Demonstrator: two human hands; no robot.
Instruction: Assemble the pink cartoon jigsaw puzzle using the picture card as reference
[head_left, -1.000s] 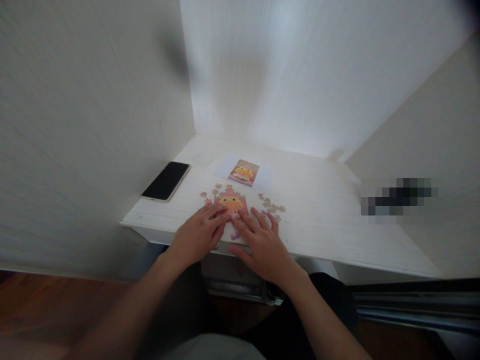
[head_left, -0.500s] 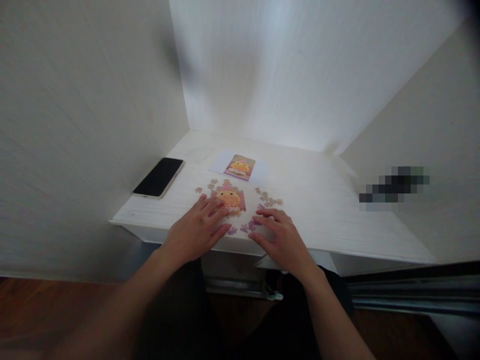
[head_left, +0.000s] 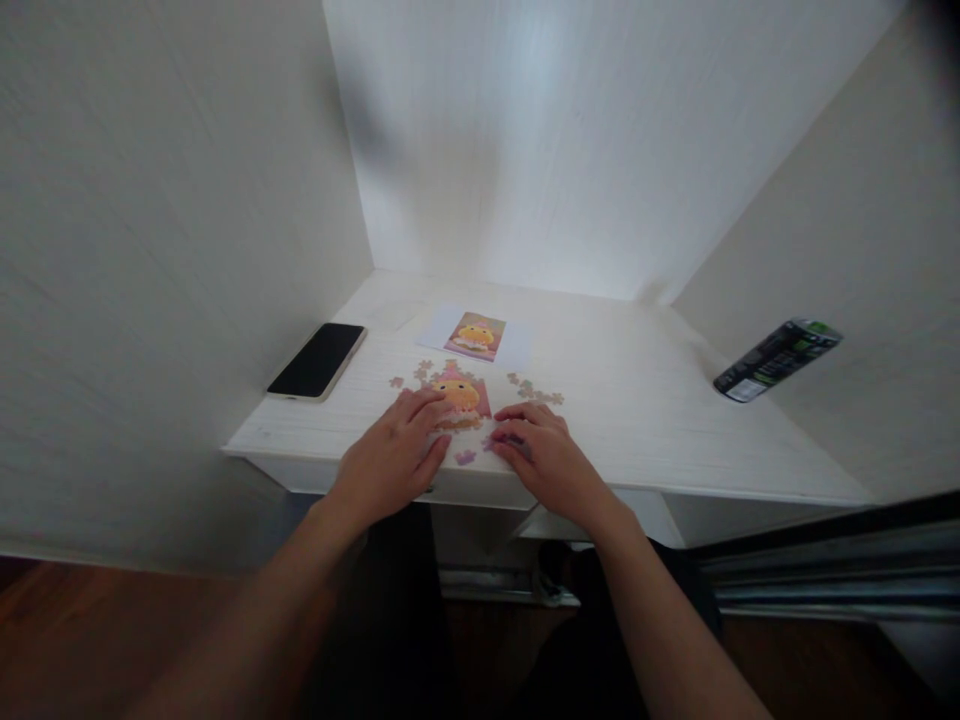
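Observation:
A partly joined jigsaw puzzle [head_left: 460, 396] with a yellow figure on pink lies near the front edge of a white desk [head_left: 637, 420]. My left hand [head_left: 394, 455] rests flat on the desk, its fingertips touching the puzzle's left side. Just right of the puzzle, my right hand [head_left: 544, 455] lies with its fingers curled over small purple pieces; whether it grips one is unclear. A loose purple piece [head_left: 465, 458] sits between the hands. More loose pieces [head_left: 534, 391] are scattered behind the right hand and at the puzzle's far left [head_left: 409, 377].
A printed reference picture [head_left: 475, 335] lies behind the puzzle. A black phone [head_left: 317, 360] lies face up at the left. A dark can [head_left: 777, 359] stands at the right by the wall. Walls close the desk on three sides.
My right hand has drawn left off the puzzle's lower right and curled over the purple pieces. The left hand stays on the puzzle. The view has shifted slightly.

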